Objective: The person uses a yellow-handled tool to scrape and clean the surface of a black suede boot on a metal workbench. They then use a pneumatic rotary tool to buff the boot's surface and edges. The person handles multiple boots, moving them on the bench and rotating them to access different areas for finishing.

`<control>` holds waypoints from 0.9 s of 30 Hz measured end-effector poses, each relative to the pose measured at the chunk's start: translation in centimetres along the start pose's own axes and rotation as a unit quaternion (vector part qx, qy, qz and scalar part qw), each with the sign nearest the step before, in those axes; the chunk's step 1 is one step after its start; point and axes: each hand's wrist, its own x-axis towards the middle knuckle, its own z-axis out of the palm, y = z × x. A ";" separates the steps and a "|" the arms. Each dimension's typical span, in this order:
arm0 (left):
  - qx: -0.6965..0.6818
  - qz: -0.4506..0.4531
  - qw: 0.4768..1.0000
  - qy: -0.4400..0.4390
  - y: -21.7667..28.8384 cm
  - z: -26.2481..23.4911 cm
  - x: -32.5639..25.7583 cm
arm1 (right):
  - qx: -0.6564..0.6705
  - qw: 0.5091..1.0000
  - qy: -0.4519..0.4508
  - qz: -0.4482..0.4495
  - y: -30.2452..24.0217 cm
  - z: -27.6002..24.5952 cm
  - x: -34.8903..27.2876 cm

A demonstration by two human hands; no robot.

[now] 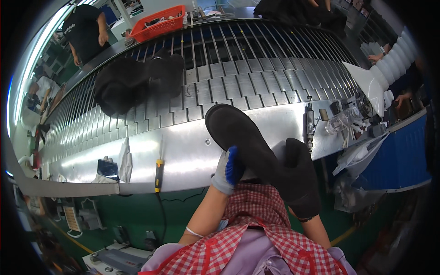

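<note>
I have the black, matte boot (236, 130) over the near edge of the smooth, shiny steel desk (183, 158); it should handle light, soft-shafted, firmer along the rounded sole, best gripped there. My left fingers, in a grey-and-blue knit glove (223, 181), curl against its side; my right ones are hidden, so I can't tell. Beyond lie overlapping metal slats (256, 85).

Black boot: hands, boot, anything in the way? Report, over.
Left hand, gloved, holding black boot; right hand hidden from view. Boot tilted, toe toward metal slats. Yellow-black tool lies apart, to its left.
</note>
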 end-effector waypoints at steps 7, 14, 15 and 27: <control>-0.071 0.078 0.990 -0.096 0.9 2.8 2.1 | -0.205 0.961 0.008 -0.185 -1.7 0.9 -2.5; -0.133 0.109 0.963 -0.210 1.0 0.2 5.7 | 0.055 0.933 -0.347 -0.077 14.2 -0.8 -9.6; -0.171 0.105 0.951 -0.237 1.1 0.8 5.7 | 0.105 0.927 -0.360 -0.015 15.3 -1.0 -10.0; -0.146 0.078 0.979 -0.119 2.3 2.1 4.1 | 0.549 0.736 -0.300 0.258 15.1 -5.2 -8.5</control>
